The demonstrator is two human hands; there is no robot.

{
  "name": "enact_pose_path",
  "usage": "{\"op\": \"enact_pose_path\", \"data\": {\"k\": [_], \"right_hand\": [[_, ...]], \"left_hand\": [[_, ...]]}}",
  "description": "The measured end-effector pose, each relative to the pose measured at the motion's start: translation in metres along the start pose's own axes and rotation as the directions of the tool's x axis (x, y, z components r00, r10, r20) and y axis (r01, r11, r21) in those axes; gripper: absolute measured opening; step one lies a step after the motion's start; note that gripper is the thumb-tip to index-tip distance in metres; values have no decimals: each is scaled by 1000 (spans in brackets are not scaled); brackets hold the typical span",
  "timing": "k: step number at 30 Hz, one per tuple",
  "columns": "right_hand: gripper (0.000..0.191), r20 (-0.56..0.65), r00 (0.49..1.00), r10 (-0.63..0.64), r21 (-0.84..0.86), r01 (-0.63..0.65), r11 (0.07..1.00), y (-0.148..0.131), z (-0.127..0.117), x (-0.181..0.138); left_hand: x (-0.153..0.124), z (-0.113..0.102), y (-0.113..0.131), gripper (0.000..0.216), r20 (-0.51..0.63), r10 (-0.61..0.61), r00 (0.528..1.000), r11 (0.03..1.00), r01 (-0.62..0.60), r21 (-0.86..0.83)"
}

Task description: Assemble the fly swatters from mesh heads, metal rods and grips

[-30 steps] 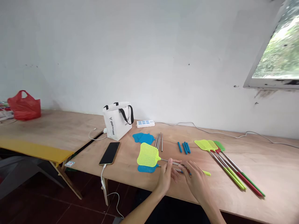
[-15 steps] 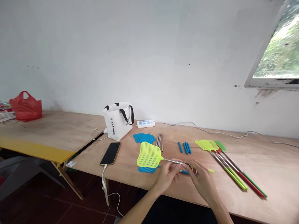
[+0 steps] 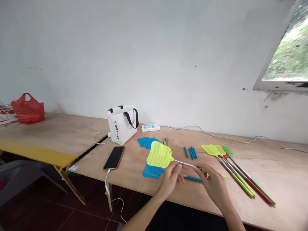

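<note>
Both my hands hold a yellow-green fly swatter (image 3: 159, 154) above the table's front part. My left hand (image 3: 170, 177) pinches its metal rod near the perforated head. My right hand (image 3: 209, 180) is closed around the rod where it meets the yellow-green grip, most of which the fingers hide. Beneath lies a blue fly swatter (image 3: 153, 171), its rod partly covered by my left hand. Behind the held head are loose blue swatter heads (image 3: 147, 141) and several metal rods (image 3: 165, 141). Several blue handle grips (image 3: 192, 152) lie farther right.
Finished-looking swatters in yellow-green, red and green (image 3: 237, 175) lie at the right. A phone (image 3: 114, 158) with a white cable rests at the left edge, near a white tote bag (image 3: 122, 126). A power strip (image 3: 150, 127) sits by the wall. A red plastic bag (image 3: 28, 110) stands on the other table.
The yellow-green swatter has moved a little right and upward, uncovering more of the blue one beneath. My right hand has shifted slightly right along with it; both hands keep hold.
</note>
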State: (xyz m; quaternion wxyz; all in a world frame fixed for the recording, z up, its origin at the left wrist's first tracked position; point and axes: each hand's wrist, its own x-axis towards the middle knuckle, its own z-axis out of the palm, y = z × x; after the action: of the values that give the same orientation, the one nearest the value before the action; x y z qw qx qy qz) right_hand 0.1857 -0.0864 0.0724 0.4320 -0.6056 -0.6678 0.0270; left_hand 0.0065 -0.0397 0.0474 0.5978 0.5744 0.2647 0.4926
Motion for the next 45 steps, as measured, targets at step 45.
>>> {"op": "enact_pose_path", "data": {"k": [45], "right_hand": [[45, 61, 983, -171, -146, 178, 973, 98, 49, -10]], "left_hand": [[4, -19, -35, 27, 145, 88, 985, 476, -170, 863]]}}
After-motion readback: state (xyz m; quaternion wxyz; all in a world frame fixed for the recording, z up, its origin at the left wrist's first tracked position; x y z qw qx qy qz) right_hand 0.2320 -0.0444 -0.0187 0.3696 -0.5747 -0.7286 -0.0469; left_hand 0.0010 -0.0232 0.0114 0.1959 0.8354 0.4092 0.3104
